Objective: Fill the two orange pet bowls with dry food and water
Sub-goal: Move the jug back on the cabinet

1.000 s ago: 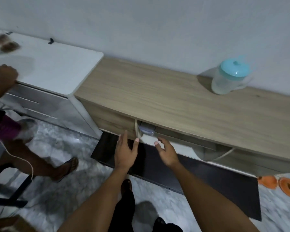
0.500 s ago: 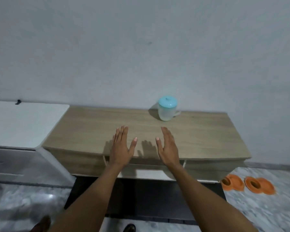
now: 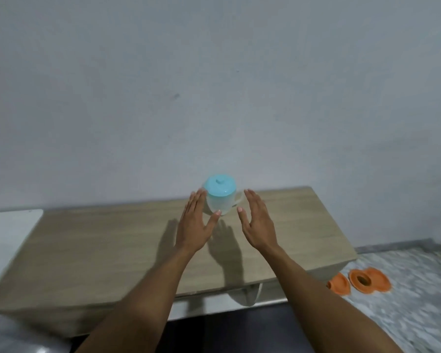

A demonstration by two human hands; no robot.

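Note:
A clear plastic jug with a light-blue lid (image 3: 220, 197) stands near the back of the wooden cabinet top (image 3: 112, 240). My left hand (image 3: 195, 222) is open just left of the jug, its fingers beside the jug's wall. My right hand (image 3: 256, 220) is open just right of it, a small gap away from the handle. Neither hand grips the jug. Two orange pet bowls sit on the marble floor at the right of the cabinet: one (image 3: 339, 284) partly hidden behind the cabinet corner, the other (image 3: 367, 280) with a dark hollow in its middle.
A white cabinet (image 3: 8, 240) adjoins the wooden one on the left. Below the wooden top a drawer front (image 3: 214, 304) shows, with a dark mat (image 3: 239, 332) on the floor under it. A plain grey wall rises behind.
The view has risen from the drawer to the cabinet top. Both hands have left the drawer and moved up and forward to either side of the jug.

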